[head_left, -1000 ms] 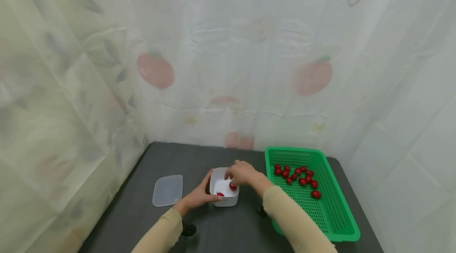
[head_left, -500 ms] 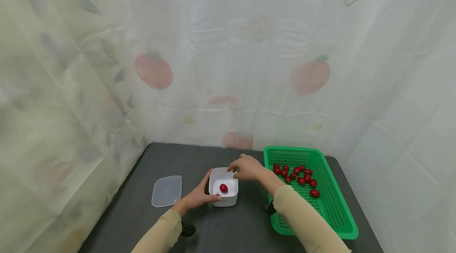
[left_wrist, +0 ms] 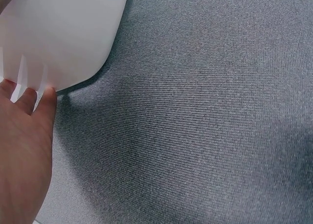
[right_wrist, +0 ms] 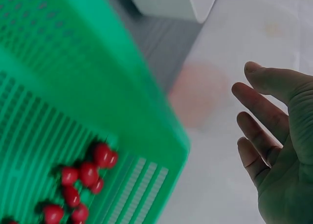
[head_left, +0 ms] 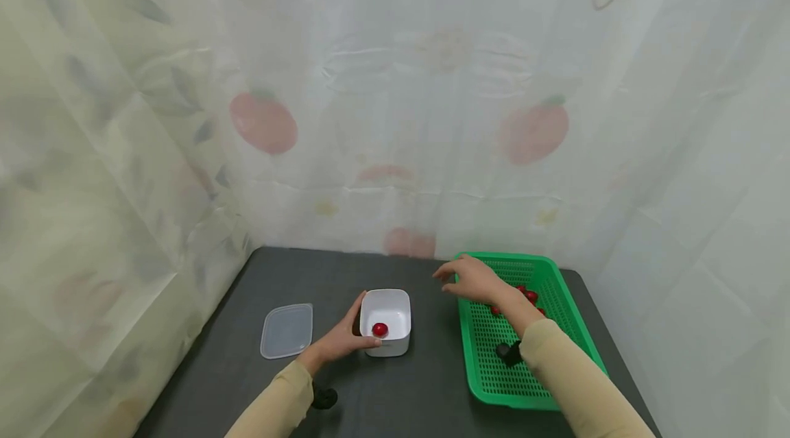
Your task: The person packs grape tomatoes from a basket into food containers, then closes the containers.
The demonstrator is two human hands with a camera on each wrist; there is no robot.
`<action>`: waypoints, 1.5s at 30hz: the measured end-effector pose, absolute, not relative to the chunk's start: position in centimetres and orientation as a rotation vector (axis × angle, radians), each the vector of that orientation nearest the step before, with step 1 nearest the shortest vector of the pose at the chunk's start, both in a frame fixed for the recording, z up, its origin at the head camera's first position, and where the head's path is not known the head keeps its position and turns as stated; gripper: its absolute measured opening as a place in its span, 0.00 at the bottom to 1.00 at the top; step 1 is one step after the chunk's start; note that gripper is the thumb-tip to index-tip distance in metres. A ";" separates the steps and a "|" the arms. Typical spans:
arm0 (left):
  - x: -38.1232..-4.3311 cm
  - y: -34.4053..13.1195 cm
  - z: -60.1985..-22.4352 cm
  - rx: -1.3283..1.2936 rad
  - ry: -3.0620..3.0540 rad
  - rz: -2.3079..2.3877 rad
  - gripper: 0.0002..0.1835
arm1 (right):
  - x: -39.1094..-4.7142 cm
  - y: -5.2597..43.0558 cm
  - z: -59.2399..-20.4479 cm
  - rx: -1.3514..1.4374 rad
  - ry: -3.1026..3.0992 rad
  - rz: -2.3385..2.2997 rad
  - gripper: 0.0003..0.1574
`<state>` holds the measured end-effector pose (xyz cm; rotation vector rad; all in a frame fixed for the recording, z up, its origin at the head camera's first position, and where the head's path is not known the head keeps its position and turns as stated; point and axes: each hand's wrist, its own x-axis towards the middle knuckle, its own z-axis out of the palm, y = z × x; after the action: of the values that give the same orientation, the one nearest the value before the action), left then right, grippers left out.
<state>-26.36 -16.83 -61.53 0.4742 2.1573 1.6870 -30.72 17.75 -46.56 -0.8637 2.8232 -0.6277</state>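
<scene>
My left hand (head_left: pixel 341 339) grips a small white square container (head_left: pixel 395 346), thumb at its near side and fingers round its left side. In the left wrist view, fingertips (left_wrist: pixel 46 101) press the white wall. A red cherry tomato (head_left: pixel 380 330) lies inside, near the front. My right hand (head_left: pixel 478 280) is over the left rim of a green basket (head_left: pixel 472 376), its fingers loosely spread and holding nothing. Several cherry tomatoes (right_wrist: pixel 88 175) lie on the basket floor in the right wrist view; from the head, my right hand and forearm hide many of them.
A clear, flat plastic lid (head_left: pixel 287 331) lies on the dark grey table (head_left: pixel 333 273), left of the container. Pale printed curtains (head_left: pixel 370 116) close in the back and both sides. The basket's raised walls stand at the table's right.
My right hand has let go of a cherry tomato in the container and moved right, out of it and over the basket's edge. The left hand keeps its grip on the container.
</scene>
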 end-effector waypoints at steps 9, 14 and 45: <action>-26.4 -17.0 -61.8 0.454 2.182 1.671 0.64 | -30.2 23.3 -46.3 -0.699 2.847 -0.641 0.19; -26.4 -17.1 -61.8 0.459 2.171 1.677 0.64 | -30.1 25.9 -47.2 -0.689 2.867 -0.580 0.18; -26.4 -17.0 -61.7 0.507 2.125 1.717 0.63 | -28.0 33.0 -53.0 -0.616 2.836 -0.042 0.25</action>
<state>-26.43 -16.98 -61.70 0.5071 2.1247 1.7168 -27.99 33.02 -53.01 -0.6163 2.8361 -0.0422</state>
